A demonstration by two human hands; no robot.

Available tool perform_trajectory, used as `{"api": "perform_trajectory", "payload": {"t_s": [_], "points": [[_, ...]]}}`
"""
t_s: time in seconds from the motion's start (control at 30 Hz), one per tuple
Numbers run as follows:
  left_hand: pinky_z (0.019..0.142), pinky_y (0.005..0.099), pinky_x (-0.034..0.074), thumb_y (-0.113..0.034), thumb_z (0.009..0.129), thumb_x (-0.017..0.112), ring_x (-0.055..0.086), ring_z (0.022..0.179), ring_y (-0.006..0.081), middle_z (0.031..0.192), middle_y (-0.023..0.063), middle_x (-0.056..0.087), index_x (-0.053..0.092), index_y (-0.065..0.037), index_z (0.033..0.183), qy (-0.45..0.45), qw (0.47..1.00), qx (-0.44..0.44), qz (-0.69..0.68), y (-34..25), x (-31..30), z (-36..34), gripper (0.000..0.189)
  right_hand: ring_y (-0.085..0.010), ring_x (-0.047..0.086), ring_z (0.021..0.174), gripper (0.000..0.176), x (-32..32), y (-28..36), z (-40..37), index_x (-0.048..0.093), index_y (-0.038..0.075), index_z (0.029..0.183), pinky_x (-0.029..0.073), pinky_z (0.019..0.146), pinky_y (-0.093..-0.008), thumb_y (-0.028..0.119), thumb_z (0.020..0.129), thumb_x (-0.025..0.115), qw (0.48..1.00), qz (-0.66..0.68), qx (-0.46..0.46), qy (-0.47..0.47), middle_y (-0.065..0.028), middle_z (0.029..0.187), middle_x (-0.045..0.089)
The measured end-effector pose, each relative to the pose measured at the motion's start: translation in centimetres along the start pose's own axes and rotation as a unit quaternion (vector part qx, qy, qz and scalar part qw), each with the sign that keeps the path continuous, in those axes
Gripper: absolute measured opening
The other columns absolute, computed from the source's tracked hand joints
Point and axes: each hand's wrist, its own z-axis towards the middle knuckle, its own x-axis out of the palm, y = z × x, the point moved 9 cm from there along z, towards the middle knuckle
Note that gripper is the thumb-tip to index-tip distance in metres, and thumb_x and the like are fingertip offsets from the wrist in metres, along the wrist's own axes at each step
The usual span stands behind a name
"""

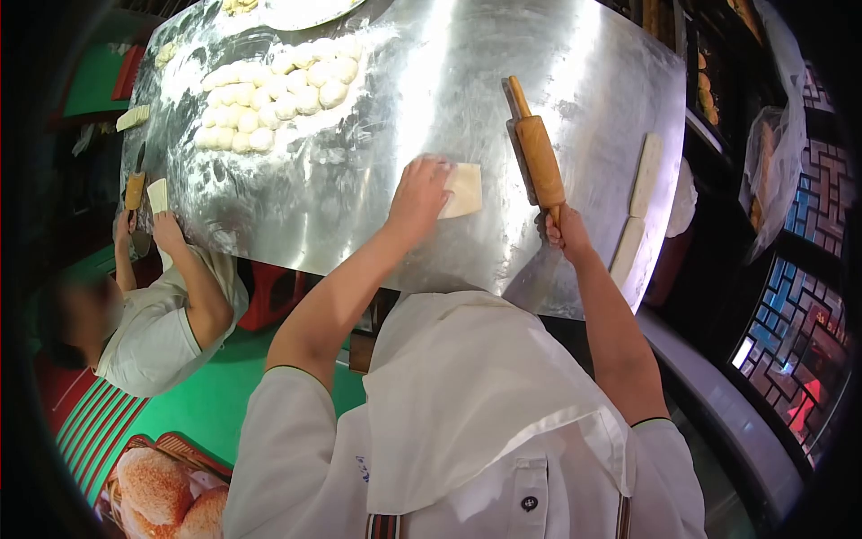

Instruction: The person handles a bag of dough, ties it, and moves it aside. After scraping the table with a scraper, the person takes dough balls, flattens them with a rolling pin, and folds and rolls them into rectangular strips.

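Observation:
A flat, pale piece of dough (464,190) lies on the metal table. My left hand (420,192) rests at its left edge, fingers spread and slightly blurred, palm down. To the right, my right hand (567,232) is closed round the near handle of a wooden rolling pin (540,162). The pin points away from me, its far handle tilted a little to the left, apart from the flat dough. Long pale dough strips (645,175) lie along the table's right edge.
Many floured dough balls (269,97) sit at the back left of the metal table (377,207). A co-worker (162,305) at the left end holds a wooden-handled tool (134,190) beside a small dough piece (158,196). Shelves stand beyond the right edge.

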Motion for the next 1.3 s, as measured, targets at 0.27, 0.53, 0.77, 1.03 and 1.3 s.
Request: {"api": "perform_trajectory", "payload": {"t_s": [0.27,0.53,0.77,1.03,1.3], "points": [[0.079,0.0399,0.051,-0.005,0.077,0.068,0.053,0.101,0.0287,0.099,0.0088,0.053,0.057,-0.006,0.1,0.109,0.993,0.007,0.033,0.6,3.1,1.3,0.026,-0.0114,0.029,0.037,0.051,0.5,0.7,-0.8,0.05,0.009,0.07,0.025,0.038,-0.0284,0.047,0.101,0.037,1.0,0.013,-0.01,0.008,0.0007,0.047,0.038],[0.078,0.0389,0.052,-0.002,0.076,0.067,0.054,0.098,0.0274,0.098,0.0077,0.052,0.056,-0.007,0.098,0.089,0.995,0.047,0.024,-2.3,3.4,-2.8,0.025,-0.0108,0.029,0.036,0.048,0.3,0.5,-0.6,0.05,0.011,0.072,0.025,0.037,-0.0281,0.046,0.102,0.036,1.0,-0.002,-0.018,-0.016,0.0008,0.047,0.038],[0.098,0.0446,0.041,-0.024,0.087,0.063,0.053,0.11,0.0299,0.122,0.0082,0.056,0.06,-0.006,0.119,0.109,0.981,-0.139,-0.081,2.1,2.7,-1.3,0.036,-0.0114,0.029,0.036,0.049,0.2,0.6,-0.5,0.05,0.01,0.071,0.025,0.037,-0.0286,0.047,0.101,0.036,0.999,-0.004,-0.033,-0.002,0.0003,0.047,0.039],[0.119,0.0471,0.019,-0.031,0.09,0.063,0.024,0.146,0.0301,0.153,0.0131,0.037,0.052,-0.004,0.136,0.073,0.989,0.066,0.112,-3.2,5.7,-0.7,0.055,-0.0115,0.032,0.036,0.05,-0.3,-0.3,-0.7,0.05,0.009,0.069,0.024,0.037,-0.0288,0.046,0.101,0.038,1.0,-0.008,-0.007,-0.018,-0.0005,0.046,0.04],[0.078,0.0417,0.047,-0.024,0.08,0.077,0.062,0.091,0.0284,0.097,0.0104,0.063,0.054,-0.003,0.094,0.193,0.958,-0.209,-0.023,1.4,4.5,-4.2,0.033,-0.0119,0.031,0.036,0.049,0.1,0.5,-0.2,0.049,0.009,0.07,0.025,0.037,-0.0293,0.046,0.1,0.039,1.0,0.002,-0.029,0.001,-0.0006,0.047,0.039]]}}
